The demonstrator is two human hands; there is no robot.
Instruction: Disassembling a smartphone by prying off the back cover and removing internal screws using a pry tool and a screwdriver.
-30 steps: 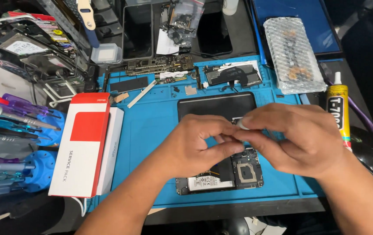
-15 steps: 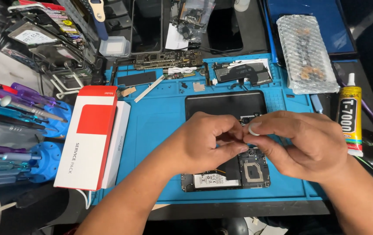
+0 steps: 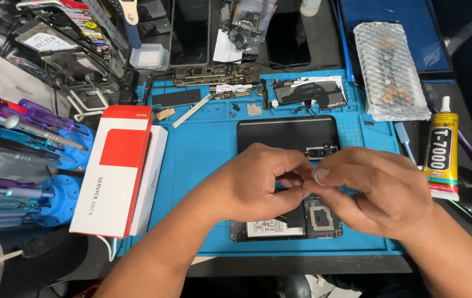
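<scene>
Both hands meet over the opened phone [image 3: 288,221] that lies back-off on the blue mat [image 3: 203,160]: the left hand [image 3: 252,185] and the right hand [image 3: 376,190] have their fingertips pressed together around something very small — too small and too hidden to tell what it is. The likeliest mishap, as I judge it, is that the tiny piece slips from the pinch and falls into the exposed innards of the phone or rolls off among the clutter, where it would be hard to find; a twist too strong between the fingers could also bend or tear it. The wrists hang just above the bare boards, so a dropped forearm might press on them. Round about, the surface is crowded: a red and white box [image 3: 117,171] lies just beside the left forearm, a rack of screwdrivers [image 3: 21,138] stands further left, a tube of glue [image 3: 441,154] stands upright near the right hand, and a bubble-wrapped part [image 3: 387,69] rests behind it. Loose circuit boards [image 3: 216,74] and small brackets lie along the far edge of the mat — any sweep of the hands that way could scatter them.
</scene>
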